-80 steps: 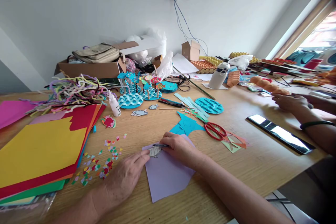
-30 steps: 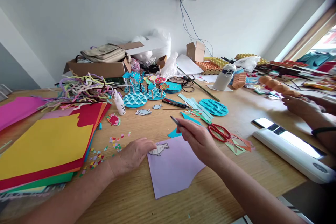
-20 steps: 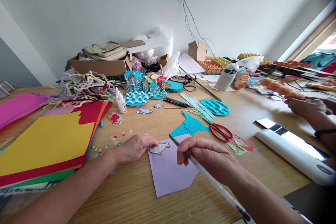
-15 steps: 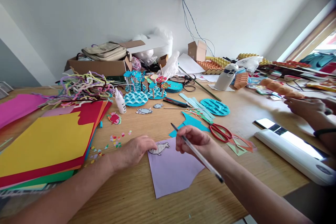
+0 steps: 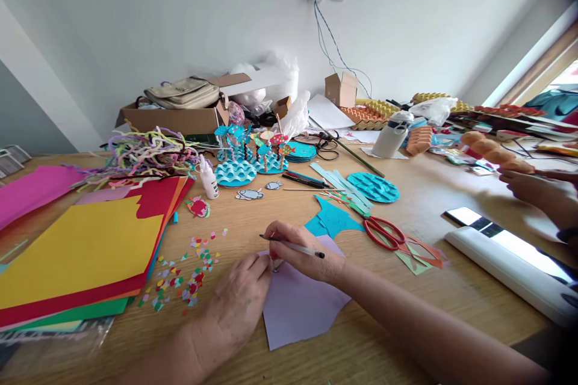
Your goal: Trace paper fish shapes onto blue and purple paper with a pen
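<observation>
My right hand (image 5: 304,255) is closed around a pen (image 5: 300,247) with a clear barrel and a dark end. It hovers over the upper left of a purple paper sheet (image 5: 298,313). Fingers pressed together, my left hand (image 5: 241,298) holds down a paper fish cutout at the sheet's upper left corner. Only a sliver of that cutout (image 5: 277,265) shows between the hands; the rest is hidden. Blue paper scraps (image 5: 334,219) lie just behind the sheet. Beyond my left hand are two grey fish cutouts (image 5: 249,194) and a red fish cutout (image 5: 198,207).
Coloured paper sheets (image 5: 85,240) are stacked at left, with confetti bits (image 5: 194,283) beside them. A glue bottle (image 5: 208,179) stands behind. Red-handled scissors (image 5: 383,233) and a white device (image 5: 506,271) lie to the right. Another person's hand (image 5: 537,195) is at far right.
My right hand has moved left and down toward the fish cutout, with the pen now lying flatter. My left hand has come further over the cutout, covering most of it.
</observation>
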The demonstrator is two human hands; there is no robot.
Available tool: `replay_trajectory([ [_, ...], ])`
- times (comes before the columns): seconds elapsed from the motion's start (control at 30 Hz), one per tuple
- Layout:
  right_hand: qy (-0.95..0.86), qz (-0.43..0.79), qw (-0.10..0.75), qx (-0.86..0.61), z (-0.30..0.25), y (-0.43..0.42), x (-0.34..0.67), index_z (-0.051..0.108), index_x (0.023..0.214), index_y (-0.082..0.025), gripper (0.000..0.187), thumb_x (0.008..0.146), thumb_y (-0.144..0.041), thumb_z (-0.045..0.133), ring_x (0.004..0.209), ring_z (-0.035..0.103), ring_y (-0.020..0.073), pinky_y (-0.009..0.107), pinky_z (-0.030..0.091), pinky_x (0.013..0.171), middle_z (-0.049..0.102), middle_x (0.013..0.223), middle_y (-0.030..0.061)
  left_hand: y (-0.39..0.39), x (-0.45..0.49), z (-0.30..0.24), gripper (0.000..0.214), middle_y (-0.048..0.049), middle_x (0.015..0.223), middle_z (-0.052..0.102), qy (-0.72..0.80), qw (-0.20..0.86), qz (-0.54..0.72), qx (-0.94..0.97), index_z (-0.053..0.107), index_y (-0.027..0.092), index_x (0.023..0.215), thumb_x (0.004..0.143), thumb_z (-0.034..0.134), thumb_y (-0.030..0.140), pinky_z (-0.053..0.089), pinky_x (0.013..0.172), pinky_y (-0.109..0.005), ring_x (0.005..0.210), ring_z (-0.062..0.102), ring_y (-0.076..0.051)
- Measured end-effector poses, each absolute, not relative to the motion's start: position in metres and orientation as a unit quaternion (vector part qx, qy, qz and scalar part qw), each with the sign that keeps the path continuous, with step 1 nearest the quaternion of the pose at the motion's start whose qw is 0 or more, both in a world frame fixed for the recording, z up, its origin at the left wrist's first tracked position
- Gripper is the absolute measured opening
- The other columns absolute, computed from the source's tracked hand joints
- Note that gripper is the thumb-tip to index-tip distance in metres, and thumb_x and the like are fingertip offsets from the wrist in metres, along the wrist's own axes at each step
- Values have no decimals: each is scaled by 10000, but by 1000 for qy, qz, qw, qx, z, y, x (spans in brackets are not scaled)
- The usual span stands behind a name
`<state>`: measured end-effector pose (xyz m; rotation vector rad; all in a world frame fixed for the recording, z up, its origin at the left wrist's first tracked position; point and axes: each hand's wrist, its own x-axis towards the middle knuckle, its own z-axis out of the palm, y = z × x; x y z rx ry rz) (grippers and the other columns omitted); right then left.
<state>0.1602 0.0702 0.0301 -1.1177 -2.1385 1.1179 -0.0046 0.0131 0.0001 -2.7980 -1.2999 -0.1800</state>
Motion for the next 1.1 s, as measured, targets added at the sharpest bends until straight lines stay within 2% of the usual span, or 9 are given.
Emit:
replay_trajectory([
  [0.13, -754, 460, 244, -400, 20, 75, 161, 500, 866, -192, 102, 809, -126, 447, 618, 568, 109, 211, 441, 576, 607, 676, -21, 8, 2, 1, 294, -117, 1100, 603, -440, 20, -33, -897, 590, 88, 1115, 838, 496, 123, 448, 922, -422, 1015, 527, -276],
  [0.23, -755, 464, 237, -398, 19, 75, 163, 496, 868, -197, 96, 816, -137, 443, 628, 573, 110, 216, 443, 588, 616, 678, -22, 8, -1, 0, 319, -120, 1117, 596, -433, 24, -28, -901, 566, 91, 1143, 839, 471, 95, 457, 905, -423, 1014, 526, -275],
  [0.37, -772, 439, 227, -401, 24, 71, 164, 499, 879, -204, 107, 822, -137, 437, 644, 578, 111, 220, 438, 610, 632, 691, -24, 18, -14, 8, 330, -63, 1084, 603, -405, -38, -63, -911, 557, 163, 1119, 858, 392, 46, 474, 871, -365, 975, 539, -220],
  [0.43, -778, 422, 227, -407, 25, 69, 164, 503, 890, -205, 112, 828, -145, 433, 656, 583, 117, 223, 434, 618, 640, 702, -20, 26, -23, 17, 327, -38, 1023, 609, -394, -81, -84, -912, 572, 186, 1054, 873, 347, 34, 480, 837, -317, 941, 546, -186],
  [0.53, -787, 396, 232, -412, 23, 67, 165, 513, 933, -211, 142, 838, -157, 421, 676, 588, 122, 219, 427, 629, 639, 710, -18, 34, -33, 27, 304, -33, 895, 606, -411, -104, -109, -899, 604, 186, 929, 895, 329, 60, 481, 784, -305, 859, 556, -177],
  [0.67, -815, 356, 243, -388, 18, 65, 169, 545, 976, -230, 186, 877, -198, 390, 680, 572, 112, 200, 415, 629, 622, 755, -16, 27, -35, 21, 345, -37, 1049, 607, -349, -134, -131, -918, 596, 197, 1030, 898, 309, 56, 472, 854, -290, 966, 552, -171],
  [0.83, -846, 316, 230, -362, 11, 65, 172, 565, 935, -226, 157, 832, -164, 463, 710, 565, 110, 187, 401, 642, 614, 793, -13, 15, -32, 9, 332, -75, 1136, 595, -348, -99, -115, -925, 580, 145, 1086, 879, 336, 52, 481, 879, -321, 1007, 548, -205],
  [0.97, -861, 285, 217, -362, 10, 66, 173, 557, 993, -238, 254, 788, -106, 486, 741, 568, 107, 183, 404, 664, 621, 871, -11, 16, -31, 7, 321, -75, 1090, 621, -353, -54, -110, -928, 584, 144, 1089, 881, 355, 61, 509, 830, -347, 953, 573, -217],
  [1.1, -873, 268, 174, -368, 20, 65, 174, 552, 1051, -208, 325, 757, -72, 517, 842, 577, 132, 204, 418, 728, 630, 987, 28, 18, -32, 1, 326, -67, 1080, 625, -350, -20, -125, -928, 586, 159, 1083, 898, 333, 68, 515, 813, -348, 939, 578, -211],
])
